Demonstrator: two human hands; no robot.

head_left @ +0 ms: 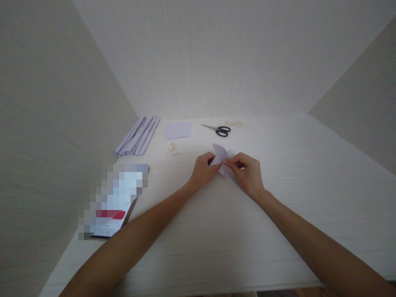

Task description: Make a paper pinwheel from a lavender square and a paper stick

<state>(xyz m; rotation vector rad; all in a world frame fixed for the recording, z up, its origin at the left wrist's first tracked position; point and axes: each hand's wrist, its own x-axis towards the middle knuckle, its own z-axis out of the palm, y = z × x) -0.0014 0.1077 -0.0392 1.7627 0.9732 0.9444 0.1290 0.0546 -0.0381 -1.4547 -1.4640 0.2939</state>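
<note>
At mid-desk, a folded paper [221,158]: pale lilac, small, with pointed flaps. One flap rises up and away from the person; a second tip pokes out below, between the two hands. It sits just above or on the desk [309,165]; which of the two cannot be told.

Left hand [202,169]: knuckles up, fingers [211,160] pinched narrow on the paper's left edge.

Right hand [247,171]: fingers [230,163] curled and closed on the paper's right side, thumb and forefinger meeting at its middle. The two hands nearly touch, with the paper held between them; most of its lower half is hidden by the fingers.

Scissors [219,130]: black handles, blades closed, lying flat beyond the hands and well apart from them.

Sheet [177,130]: flat lilac rectangle, left of the scissors.

Rolls [138,135]: several long lilac paper tubes laid side by side at the far left, next to the side wall.

Scraps [172,149]: a few thin tan bits, just in front of the sheet.

Card [113,214]: white with a red bar, near the left forearm at the desk's left edge; its upper part is blurred.
</note>
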